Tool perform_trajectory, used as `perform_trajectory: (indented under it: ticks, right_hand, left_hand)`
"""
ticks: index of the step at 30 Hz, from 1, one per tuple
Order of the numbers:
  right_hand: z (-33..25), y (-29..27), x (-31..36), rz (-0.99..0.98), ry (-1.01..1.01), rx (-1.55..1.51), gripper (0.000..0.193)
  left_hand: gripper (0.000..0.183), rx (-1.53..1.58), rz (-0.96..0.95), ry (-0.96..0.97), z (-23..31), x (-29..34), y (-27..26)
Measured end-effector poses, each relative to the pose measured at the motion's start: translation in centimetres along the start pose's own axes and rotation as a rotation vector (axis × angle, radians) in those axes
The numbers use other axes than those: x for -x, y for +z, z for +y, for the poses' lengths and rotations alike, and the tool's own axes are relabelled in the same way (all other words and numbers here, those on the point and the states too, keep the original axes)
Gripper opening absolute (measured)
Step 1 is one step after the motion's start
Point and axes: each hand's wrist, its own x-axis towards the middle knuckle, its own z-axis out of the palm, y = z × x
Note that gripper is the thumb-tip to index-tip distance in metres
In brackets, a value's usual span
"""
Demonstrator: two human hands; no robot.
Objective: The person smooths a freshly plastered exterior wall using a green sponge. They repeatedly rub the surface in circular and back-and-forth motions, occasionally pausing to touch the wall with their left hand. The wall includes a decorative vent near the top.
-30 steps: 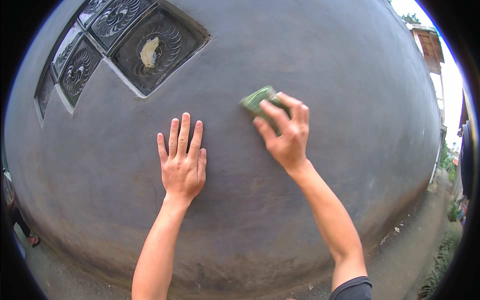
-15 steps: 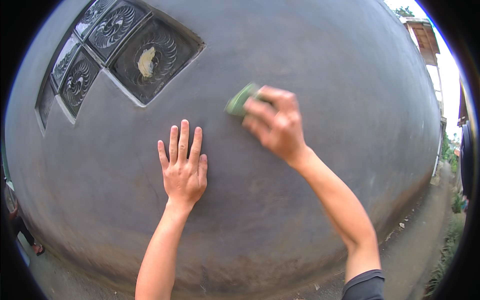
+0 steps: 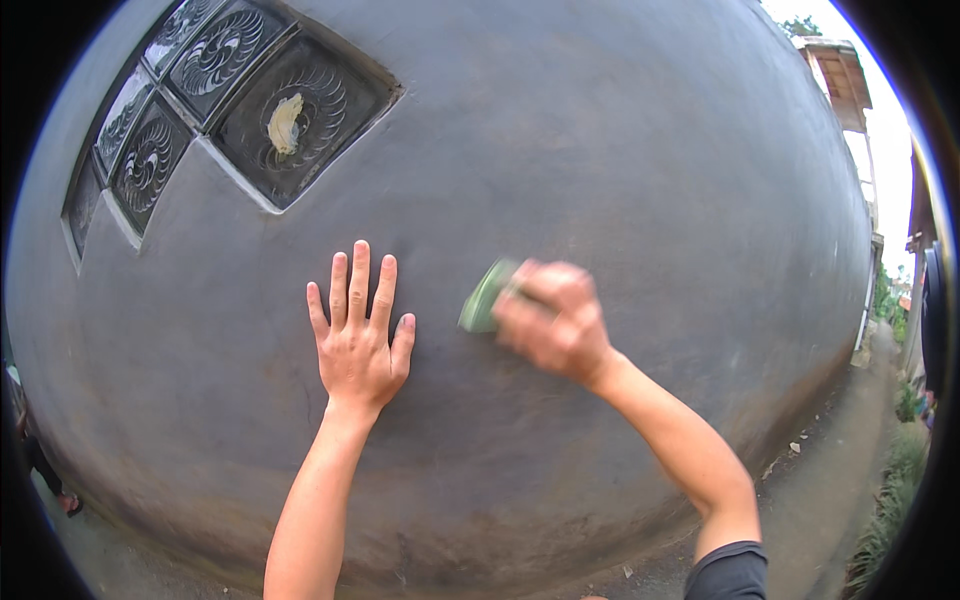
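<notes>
My left hand (image 3: 357, 340) lies flat on the dark grey plastered wall (image 3: 420, 440), its fingers spread and pointing up. To its right, at about the same height, my right hand (image 3: 557, 318) is closed around a thin green pad (image 3: 486, 296). The pad sticks out on the left side of the fingers and appears to be against the wall. Motion blurs both the right hand and the pad, so the pad's exact material cannot be made out.
Patterned glass blocks (image 3: 310, 110) are set into the wall at the upper left; one carries a pale yellow smear (image 3: 286, 124). A concrete path (image 3: 820, 500) with plants (image 3: 895, 500) beside it runs along the right. Part of another person (image 3: 45, 460) shows at the far left.
My right hand has moved down the wall with the green pad, from above my left hand's level to beside it. My left hand has stayed flat on the wall, its thumb slightly wider.
</notes>
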Motion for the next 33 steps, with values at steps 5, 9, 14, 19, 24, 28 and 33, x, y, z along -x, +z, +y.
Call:
perform_trajectory:
  ticks: [5,9,14,19,24,28,33]
  right_hand:
    - [1.1,0.4,-0.6,0.134,0.300,0.067,0.031]
    - [-0.7,0.7,0.2,-0.116,-0.263,-0.134,0.031]
    - [0.7,2.0,-2.1,0.082,0.293,0.010,0.038]
    - [1.5,2.7,-4.0,0.043,0.107,-0.006,0.033]
    - [-3.9,2.4,-1.4,-0.112,-0.164,-0.243,0.024]
    - [-1.1,2.8,-3.3,-0.089,-0.175,-0.205,0.031]
    - [-1.0,2.5,-3.9,0.074,0.199,-0.004,0.033]
  left_hand:
    - [0.075,-0.054,-0.017,-0.019,-0.3,0.0,-0.1]
    - [0.075,-0.011,0.016,0.000,-0.3,1.3,0.1]
    - [0.071,-0.012,-0.018,-0.038,0.3,1.5,0.3]
    - [0.066,-0.028,-0.018,-0.029,-0.2,1.6,-0.2]
    - [0.065,0.003,-0.012,-0.035,-0.1,1.5,0.1]
    - [0.065,-0.018,-0.020,-0.043,-0.3,1.5,-0.1]
    - [0.065,-0.012,-0.029,-0.045,-0.2,1.5,0.0]
